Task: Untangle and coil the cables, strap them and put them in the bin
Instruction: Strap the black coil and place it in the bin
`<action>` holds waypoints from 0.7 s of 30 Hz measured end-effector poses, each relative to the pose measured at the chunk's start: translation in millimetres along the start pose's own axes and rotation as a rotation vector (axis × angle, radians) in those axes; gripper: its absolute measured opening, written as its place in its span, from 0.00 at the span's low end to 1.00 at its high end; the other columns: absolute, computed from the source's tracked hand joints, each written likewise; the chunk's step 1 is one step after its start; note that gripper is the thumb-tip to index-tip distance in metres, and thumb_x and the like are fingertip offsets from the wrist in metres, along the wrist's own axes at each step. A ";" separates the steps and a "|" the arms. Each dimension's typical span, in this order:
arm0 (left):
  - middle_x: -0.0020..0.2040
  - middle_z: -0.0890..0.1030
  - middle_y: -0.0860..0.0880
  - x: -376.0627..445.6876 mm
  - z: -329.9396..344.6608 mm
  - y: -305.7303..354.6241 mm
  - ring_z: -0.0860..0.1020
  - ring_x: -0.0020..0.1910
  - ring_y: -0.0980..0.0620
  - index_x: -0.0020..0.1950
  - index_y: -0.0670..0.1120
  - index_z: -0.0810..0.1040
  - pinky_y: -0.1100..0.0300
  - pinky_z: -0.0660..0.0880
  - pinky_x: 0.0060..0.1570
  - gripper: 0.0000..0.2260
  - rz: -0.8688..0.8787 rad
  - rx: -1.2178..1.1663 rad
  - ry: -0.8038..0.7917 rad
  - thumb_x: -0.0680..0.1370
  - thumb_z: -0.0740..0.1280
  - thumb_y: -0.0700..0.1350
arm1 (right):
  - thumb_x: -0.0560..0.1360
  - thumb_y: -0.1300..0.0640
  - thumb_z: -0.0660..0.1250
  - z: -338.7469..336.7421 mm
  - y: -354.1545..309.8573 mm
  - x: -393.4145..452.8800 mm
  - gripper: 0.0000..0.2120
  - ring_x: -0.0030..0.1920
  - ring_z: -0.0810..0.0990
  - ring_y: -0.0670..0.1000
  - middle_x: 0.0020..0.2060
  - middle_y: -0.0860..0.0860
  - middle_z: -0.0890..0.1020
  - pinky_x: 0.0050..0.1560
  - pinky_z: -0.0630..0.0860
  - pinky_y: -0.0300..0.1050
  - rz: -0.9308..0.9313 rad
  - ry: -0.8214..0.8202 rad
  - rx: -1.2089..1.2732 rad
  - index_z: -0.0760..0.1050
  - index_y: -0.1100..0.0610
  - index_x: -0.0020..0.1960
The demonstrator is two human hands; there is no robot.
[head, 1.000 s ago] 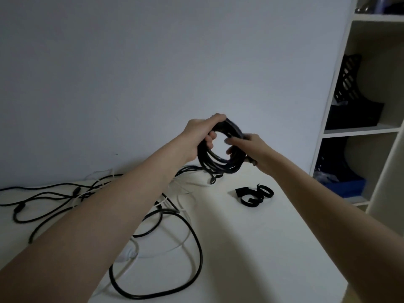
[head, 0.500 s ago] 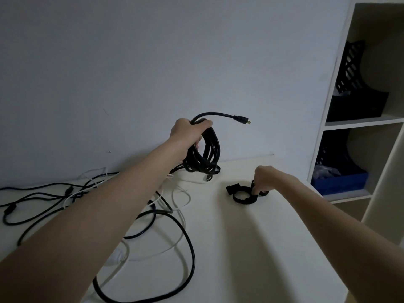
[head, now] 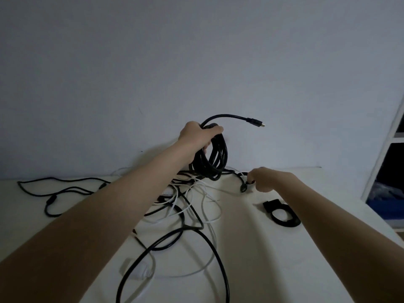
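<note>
coiled black cable point(head: 215, 157) held up above desk's point(head: 251, 248) far edge, left hand point(head: 197, 135) curled round top of loops, plug end point(head: 255, 122) sticking out right. right hand point(head: 263, 179) pinches its other end point(head: 243, 186) on desk. velcro straps point(head: 281, 213) near right edge; loose cables point(head: 188, 206) tangled mid-desk.

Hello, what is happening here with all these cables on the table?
A person is tidying cables. The left hand holds up a coiled black cable, its plug end sticking out free. The right hand pinches a black strap beside the coil. More black straps and tangled black and white cables lie on the white table.
</note>
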State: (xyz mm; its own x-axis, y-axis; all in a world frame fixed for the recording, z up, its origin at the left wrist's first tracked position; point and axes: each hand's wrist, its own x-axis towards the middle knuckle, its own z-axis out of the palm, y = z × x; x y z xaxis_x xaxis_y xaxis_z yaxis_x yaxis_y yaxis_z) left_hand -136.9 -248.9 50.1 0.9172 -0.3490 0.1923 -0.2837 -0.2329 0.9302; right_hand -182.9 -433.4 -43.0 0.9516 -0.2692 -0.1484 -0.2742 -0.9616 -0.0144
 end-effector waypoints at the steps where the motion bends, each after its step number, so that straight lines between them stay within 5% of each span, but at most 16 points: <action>1: 0.31 0.71 0.47 1.0 -0.8 -1.7 0.67 0.25 0.53 0.44 0.41 0.74 0.62 0.68 0.29 0.13 -0.004 -0.008 -0.009 0.73 0.71 0.50 | 0.75 0.69 0.54 1.2 2.3 0.5 0.18 0.59 0.74 0.57 0.58 0.57 0.76 0.55 0.73 0.46 -0.008 -0.007 -0.017 0.71 0.63 0.63; 4: 0.31 0.71 0.48 1.3 -0.6 -7.0 0.66 0.25 0.53 0.45 0.41 0.74 0.63 0.68 0.27 0.12 -0.027 -0.037 -0.039 0.73 0.71 0.49 | 0.73 0.69 0.59 1.8 7.8 -0.4 0.12 0.48 0.73 0.55 0.45 0.54 0.73 0.39 0.69 0.41 -0.010 0.014 0.032 0.68 0.61 0.56; 7: 0.31 0.70 0.48 0.1 1.0 -10.3 0.66 0.24 0.54 0.44 0.42 0.74 0.64 0.67 0.26 0.12 -0.045 -0.051 -0.064 0.73 0.71 0.49 | 0.72 0.69 0.63 -2.3 9.3 -6.4 0.16 0.45 0.72 0.55 0.48 0.57 0.74 0.33 0.66 0.39 0.009 0.030 0.057 0.66 0.61 0.58; 9: 0.31 0.70 0.48 -1.0 -0.4 -11.3 0.65 0.24 0.54 0.43 0.42 0.74 0.64 0.67 0.25 0.12 -0.058 -0.055 -0.074 0.74 0.71 0.49 | 0.72 0.68 0.63 -9.1 8.3 -8.8 0.15 0.46 0.74 0.53 0.51 0.56 0.78 0.31 0.65 0.35 -0.011 0.058 0.057 0.73 0.60 0.58; 11: 0.30 0.70 0.48 -0.7 -4.2 -12.9 0.66 0.24 0.53 0.42 0.42 0.73 0.64 0.68 0.26 0.12 -0.078 -0.070 -0.074 0.74 0.71 0.49 | 0.70 0.66 0.65 -26.1 7.0 -16.5 0.08 0.40 0.74 0.50 0.39 0.52 0.82 0.30 0.66 0.33 -0.051 0.098 0.136 0.80 0.59 0.46; 13: 0.30 0.70 0.48 0.6 -8.6 -15.8 0.66 0.24 0.53 0.41 0.42 0.74 0.63 0.68 0.27 0.13 -0.114 -0.090 -0.062 0.73 0.71 0.50 | 0.70 0.67 0.68 -52.7 6.6 -31.2 0.06 0.33 0.76 0.48 0.28 0.49 0.79 0.31 0.70 0.31 -0.122 0.087 0.522 0.79 0.58 0.37; 16: 0.30 0.70 0.48 -0.4 -13.5 -19.6 0.66 0.24 0.53 0.41 0.42 0.74 0.62 0.67 0.27 0.14 -0.159 -0.094 -0.057 0.72 0.72 0.52 | 0.75 0.65 0.65 -94.7 -2.3 -64.2 0.06 0.32 0.78 0.46 0.31 0.53 0.80 0.37 0.75 0.35 -0.328 0.059 1.139 0.77 0.61 0.40; 21: 0.30 0.67 0.49 -14.9 -20.8 -16.3 0.63 0.19 0.57 0.45 0.42 0.75 0.68 0.62 0.20 0.13 -0.124 0.044 -0.254 0.73 0.71 0.51 | 0.79 0.65 0.59 -126.7 -26.7 -83.8 0.10 0.30 0.76 0.48 0.33 0.56 0.78 0.32 0.74 0.36 -0.440 0.191 1.380 0.73 0.62 0.40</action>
State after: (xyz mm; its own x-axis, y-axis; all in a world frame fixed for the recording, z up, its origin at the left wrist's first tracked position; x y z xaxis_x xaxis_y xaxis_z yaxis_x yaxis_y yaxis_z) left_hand -140.2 -221.0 38.6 0.8478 -0.5302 -0.0116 -0.1906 -0.3250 0.9263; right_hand -237.7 -392.0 95.1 0.9653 -0.0820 0.2478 0.2301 -0.1810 -0.9562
